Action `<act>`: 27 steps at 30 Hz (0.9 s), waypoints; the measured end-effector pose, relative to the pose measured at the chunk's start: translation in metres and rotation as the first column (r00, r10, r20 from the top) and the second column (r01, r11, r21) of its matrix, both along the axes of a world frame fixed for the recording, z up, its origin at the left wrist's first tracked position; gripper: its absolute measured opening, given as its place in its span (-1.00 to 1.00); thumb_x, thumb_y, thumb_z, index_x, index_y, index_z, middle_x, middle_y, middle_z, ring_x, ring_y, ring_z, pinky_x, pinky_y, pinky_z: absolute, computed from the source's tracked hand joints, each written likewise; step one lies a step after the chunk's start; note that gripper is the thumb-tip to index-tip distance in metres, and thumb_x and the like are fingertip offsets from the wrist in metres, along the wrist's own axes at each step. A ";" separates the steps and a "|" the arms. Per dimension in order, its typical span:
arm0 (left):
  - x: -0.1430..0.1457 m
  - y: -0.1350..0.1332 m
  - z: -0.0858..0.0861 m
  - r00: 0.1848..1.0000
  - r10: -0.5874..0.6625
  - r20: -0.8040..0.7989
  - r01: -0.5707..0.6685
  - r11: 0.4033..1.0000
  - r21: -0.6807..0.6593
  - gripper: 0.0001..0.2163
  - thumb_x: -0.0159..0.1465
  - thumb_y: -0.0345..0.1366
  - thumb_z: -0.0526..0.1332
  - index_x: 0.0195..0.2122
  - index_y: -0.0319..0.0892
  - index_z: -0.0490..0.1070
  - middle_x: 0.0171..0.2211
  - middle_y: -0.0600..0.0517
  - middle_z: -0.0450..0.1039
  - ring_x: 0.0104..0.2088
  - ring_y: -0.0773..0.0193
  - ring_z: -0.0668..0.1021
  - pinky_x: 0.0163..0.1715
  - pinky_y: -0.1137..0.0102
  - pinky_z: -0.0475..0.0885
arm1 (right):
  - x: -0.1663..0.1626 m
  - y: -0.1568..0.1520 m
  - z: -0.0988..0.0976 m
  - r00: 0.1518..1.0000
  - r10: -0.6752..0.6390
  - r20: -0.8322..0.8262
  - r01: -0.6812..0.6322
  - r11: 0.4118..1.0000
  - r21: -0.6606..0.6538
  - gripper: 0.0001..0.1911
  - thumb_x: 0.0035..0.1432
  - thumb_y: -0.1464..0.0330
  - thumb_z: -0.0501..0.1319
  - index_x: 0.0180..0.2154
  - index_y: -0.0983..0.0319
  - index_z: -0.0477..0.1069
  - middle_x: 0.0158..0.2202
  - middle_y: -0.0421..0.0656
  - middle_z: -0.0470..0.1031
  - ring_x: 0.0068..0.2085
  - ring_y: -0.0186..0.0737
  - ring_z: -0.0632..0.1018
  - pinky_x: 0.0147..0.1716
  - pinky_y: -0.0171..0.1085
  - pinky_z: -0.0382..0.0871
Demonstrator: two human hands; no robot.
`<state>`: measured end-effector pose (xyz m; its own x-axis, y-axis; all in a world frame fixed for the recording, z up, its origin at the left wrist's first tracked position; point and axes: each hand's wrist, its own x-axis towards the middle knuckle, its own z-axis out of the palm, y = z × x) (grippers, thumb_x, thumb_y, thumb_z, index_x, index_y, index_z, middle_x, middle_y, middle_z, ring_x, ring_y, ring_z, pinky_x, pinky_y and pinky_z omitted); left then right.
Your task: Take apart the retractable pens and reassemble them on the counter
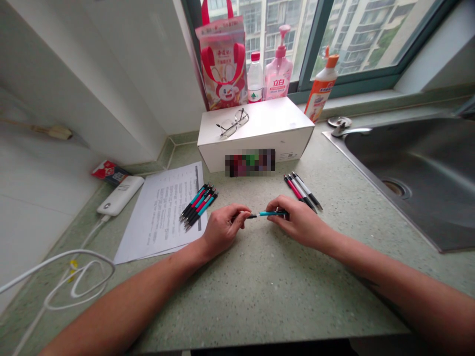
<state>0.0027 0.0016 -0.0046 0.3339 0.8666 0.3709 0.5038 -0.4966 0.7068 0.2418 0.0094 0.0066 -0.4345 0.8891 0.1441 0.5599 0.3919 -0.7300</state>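
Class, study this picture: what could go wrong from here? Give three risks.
A pale part shows between the black piece in the left grip and the blue barrel in the right grip; it might drop out.
The piled pens beside the left grip could scatter if nudged.
The glasses could slide off the white box if bumped.

One head-worn camera looks forward and down at the hands and nearby countertop
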 end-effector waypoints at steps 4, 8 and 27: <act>0.001 0.003 -0.001 0.999 0.007 -0.048 -0.004 0.998 0.061 -0.83 0.41 -0.23 0.18 -0.13 -0.17 0.52 -0.34 0.00 0.60 -0.37 0.28 0.60 -0.30 0.39 0.47 | 0.000 0.001 0.001 0.999 0.010 0.037 -0.011 1.000 0.007 -0.87 0.30 0.36 0.20 -0.14 0.18 0.49 -0.19 -0.10 0.54 -0.21 -0.17 0.52 -0.22 -0.17 0.38; 0.002 0.007 -0.003 0.975 -0.009 -0.221 0.038 0.991 0.129 -0.85 0.39 -0.28 0.20 -0.10 -0.17 0.52 -0.24 -0.07 0.60 -0.23 0.14 0.59 -0.17 0.23 0.47 | 0.004 0.003 0.001 0.996 -0.026 0.080 0.014 0.990 0.142 -0.81 0.35 0.30 0.16 -0.10 0.16 0.51 -0.15 -0.06 0.52 -0.16 -0.12 0.53 -0.15 -0.11 0.41; -0.001 0.014 -0.007 0.939 0.126 -0.319 -0.098 0.990 0.104 -0.89 0.32 -0.34 0.28 -0.15 -0.18 0.51 -0.25 -0.04 0.53 -0.19 0.10 0.50 -0.14 0.18 0.40 | 0.006 0.004 0.007 0.993 -0.110 0.041 0.085 0.913 0.398 -0.71 0.40 0.33 0.03 -0.03 0.13 0.50 -0.13 -0.02 0.49 -0.10 -0.07 0.50 -0.08 -0.06 0.39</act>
